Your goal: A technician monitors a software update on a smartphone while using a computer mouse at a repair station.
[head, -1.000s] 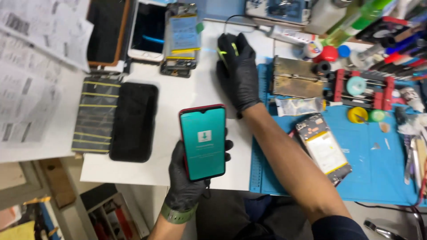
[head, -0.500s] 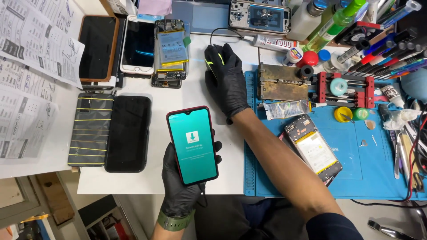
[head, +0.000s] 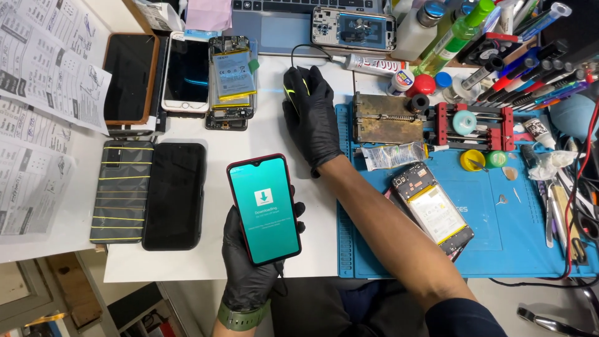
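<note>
- Centrally, gripping an upright phone (head: 264, 210) with a glowing teal screen in the gloved left hand (head: 253, 262), above the white bench (head: 262, 134) edge.
- Resting the gloved right hand (head: 310, 118) curled over a black mouse (head: 291, 87) on the bench.
- Lying nearby on the blue mat (head: 499, 237): an opened phone (head: 433, 212) showing a yellow-edged battery label.
- Sitting behind the mouse: a white glue tube (head: 368, 62) with red print.

A lit teal screen with a white arrow icon is shown on the red-edged phone (head: 264, 210), gripped upright in the gloved left hand (head: 251, 274) at lower centre. Dark, unlit screens are seen on the phones (head: 129, 77) at upper left. Printed black-and-white sheets (head: 38, 93) are spread along the left edge. A white labelled tube (head: 365, 62) is laid at upper centre.
</note>
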